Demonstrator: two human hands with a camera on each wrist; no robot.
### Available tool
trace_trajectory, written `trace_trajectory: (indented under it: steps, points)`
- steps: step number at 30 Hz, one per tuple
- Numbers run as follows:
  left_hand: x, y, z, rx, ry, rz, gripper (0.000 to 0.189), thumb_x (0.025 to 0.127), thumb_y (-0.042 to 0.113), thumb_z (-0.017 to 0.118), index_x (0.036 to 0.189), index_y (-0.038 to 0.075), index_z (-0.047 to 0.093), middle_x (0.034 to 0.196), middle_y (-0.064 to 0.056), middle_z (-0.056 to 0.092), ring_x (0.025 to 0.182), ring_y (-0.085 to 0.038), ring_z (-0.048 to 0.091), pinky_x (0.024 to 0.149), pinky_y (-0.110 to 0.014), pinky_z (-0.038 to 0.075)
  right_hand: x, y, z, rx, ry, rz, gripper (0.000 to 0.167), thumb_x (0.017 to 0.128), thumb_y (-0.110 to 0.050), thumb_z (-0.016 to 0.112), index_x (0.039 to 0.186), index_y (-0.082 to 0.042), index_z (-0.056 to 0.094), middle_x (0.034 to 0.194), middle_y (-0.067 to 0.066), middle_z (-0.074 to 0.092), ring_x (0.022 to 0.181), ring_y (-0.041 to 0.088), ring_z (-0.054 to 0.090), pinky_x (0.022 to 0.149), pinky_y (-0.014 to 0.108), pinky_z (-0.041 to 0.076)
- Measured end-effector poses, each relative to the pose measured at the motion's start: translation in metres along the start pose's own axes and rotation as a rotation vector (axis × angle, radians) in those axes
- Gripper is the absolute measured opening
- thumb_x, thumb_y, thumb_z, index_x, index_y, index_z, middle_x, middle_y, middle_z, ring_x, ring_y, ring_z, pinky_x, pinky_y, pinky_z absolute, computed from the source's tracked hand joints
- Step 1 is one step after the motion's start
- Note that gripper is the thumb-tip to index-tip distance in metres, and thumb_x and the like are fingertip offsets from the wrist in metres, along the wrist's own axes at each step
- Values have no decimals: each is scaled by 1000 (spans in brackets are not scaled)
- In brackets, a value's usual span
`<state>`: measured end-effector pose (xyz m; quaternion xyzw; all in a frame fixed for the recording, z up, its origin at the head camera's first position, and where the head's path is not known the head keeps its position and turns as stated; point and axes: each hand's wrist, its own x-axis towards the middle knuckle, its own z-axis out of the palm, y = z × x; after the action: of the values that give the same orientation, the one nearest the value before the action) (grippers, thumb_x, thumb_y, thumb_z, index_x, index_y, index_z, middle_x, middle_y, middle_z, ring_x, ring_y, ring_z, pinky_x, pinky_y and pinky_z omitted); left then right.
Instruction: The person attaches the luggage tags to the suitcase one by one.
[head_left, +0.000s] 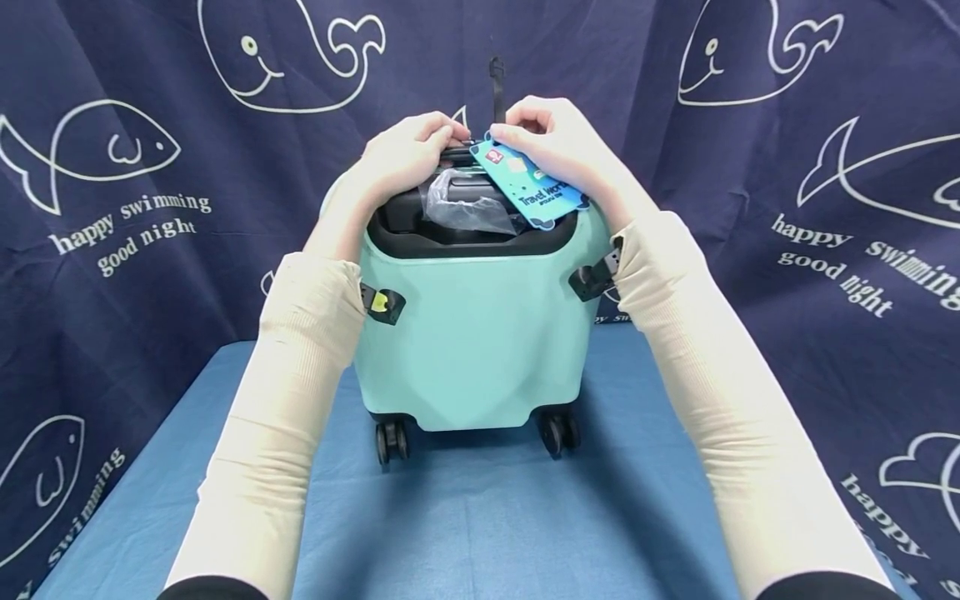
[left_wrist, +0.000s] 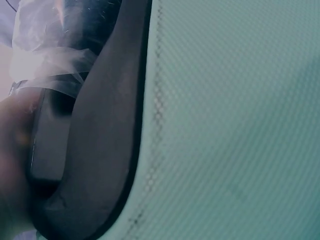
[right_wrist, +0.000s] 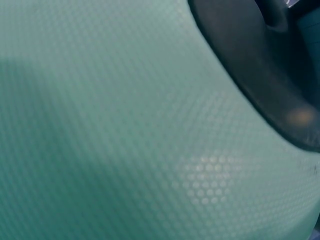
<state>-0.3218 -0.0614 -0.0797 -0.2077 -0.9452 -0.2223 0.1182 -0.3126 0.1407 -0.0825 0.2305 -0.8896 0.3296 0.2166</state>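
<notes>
A mint-green suitcase [head_left: 472,342] stands upright on its wheels, its black top recess [head_left: 472,246] towards me. My left hand [head_left: 408,154] bends its fingers over the left end of the black handle [head_left: 457,155]; the fingertips are partly hidden. With thumb and bent forefinger, my right hand [head_left: 558,142] pinches the base of a black strap [head_left: 498,87] that sticks up with a buckle-like end. Below that thumb hangs a blue luggage tag [head_left: 536,196] with printed words. Clear plastic film [head_left: 468,208] wraps a grip in the recess. The right wrist view shows mostly textured shell [right_wrist: 125,125].
A blue cloth [head_left: 480,517] covers the table. Behind and at both sides hangs a navy curtain [head_left: 450,50] with white whales and fish. Black wrist straps with small devices [head_left: 382,302] sit at both cuffs, near the suitcase's front face.
</notes>
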Motion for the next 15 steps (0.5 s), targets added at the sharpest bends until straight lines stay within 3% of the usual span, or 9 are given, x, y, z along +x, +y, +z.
trace_trajectory:
  steps: [8, 12, 15]
  points:
    - [0, -2, 1, -40, 6, 43, 39, 102, 31, 27, 129, 26, 54, 137, 10, 51, 129, -6, 41, 111, -30, 26, -1, 1, 1, 1, -4, 10, 26, 91, -36, 57, 94, -11, 62, 82, -3, 52, 78, 10, 45, 70, 20, 30]
    - [0, -3, 0, -69, -43, 80, 39, 103, 31, 27, 132, 25, 53, 140, 9, 48, 132, -6, 37, 112, -28, 24, -1, 1, 1, -8, -6, -1, 26, 92, -35, 56, 94, -10, 61, 82, -2, 51, 77, 10, 44, 69, 20, 30]
    - [-1, -1, -2, -70, -85, 73, 40, 102, 32, 27, 134, 26, 50, 143, 10, 44, 133, -5, 34, 112, -28, 23, -1, 0, 0, -3, -10, -8, 25, 92, -35, 56, 94, -10, 61, 82, -3, 52, 78, 10, 45, 70, 20, 30]
